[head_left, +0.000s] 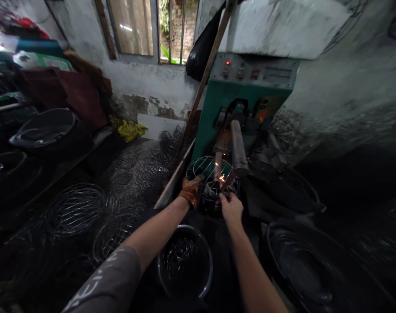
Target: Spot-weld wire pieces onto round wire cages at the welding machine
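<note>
The gloved left hand (193, 187) is gripping the left rim of a round wire grate (207, 165), which is lying just ahead; the bare right hand (231, 206), nearer the sparks (222, 178), is apparently pinching the near edge.

Silvery rack (207, 167), green machine (250, 92), orange-brown glove (190, 191)

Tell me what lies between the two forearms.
In the head view, a round shiny-rimmed container shows between the left forearm and right forearm, with small shiny pieces inside.
</note>
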The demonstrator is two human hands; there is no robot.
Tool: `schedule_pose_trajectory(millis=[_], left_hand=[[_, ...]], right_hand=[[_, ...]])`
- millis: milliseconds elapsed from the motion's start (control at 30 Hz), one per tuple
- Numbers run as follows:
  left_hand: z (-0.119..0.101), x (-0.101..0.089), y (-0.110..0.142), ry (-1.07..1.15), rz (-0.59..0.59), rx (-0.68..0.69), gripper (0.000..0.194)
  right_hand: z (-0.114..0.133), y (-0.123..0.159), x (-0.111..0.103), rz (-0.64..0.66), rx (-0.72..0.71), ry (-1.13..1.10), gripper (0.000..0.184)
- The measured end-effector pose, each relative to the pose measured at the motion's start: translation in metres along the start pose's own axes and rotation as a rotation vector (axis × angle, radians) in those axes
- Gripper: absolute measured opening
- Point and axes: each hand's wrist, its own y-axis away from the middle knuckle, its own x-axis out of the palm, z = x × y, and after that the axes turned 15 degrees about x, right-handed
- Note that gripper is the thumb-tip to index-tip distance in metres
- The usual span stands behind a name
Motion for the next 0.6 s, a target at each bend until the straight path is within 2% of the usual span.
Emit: schedule_pose_trajectory(millis=[167,400,500,600], left_hand=[[0.001,-0.001,-0.003,-0.043,-0.046,0.026,0.055],[0.003,-0.008,-0.007,-0.13,-0.015,0.012,0.044],[0.001,-0.014,-0.006,-0.053,0.065,-0.011,0.048],[-0.006,-0.024,-0.015,0.039,0.157,0.02,0.058]], right_hand=[[0.002,0.0,-0.002,0.041,0.04,-0.017,0.024],[0.0,0.004,0.0,0.111,0.096,-0.099,0.026],[-0.006,-0.002,-0.02,0.078,0.018,-0.08,0.031],[-0.012,-0.019,-0.054,-0.094,-0.058,-0.059,0.041]])
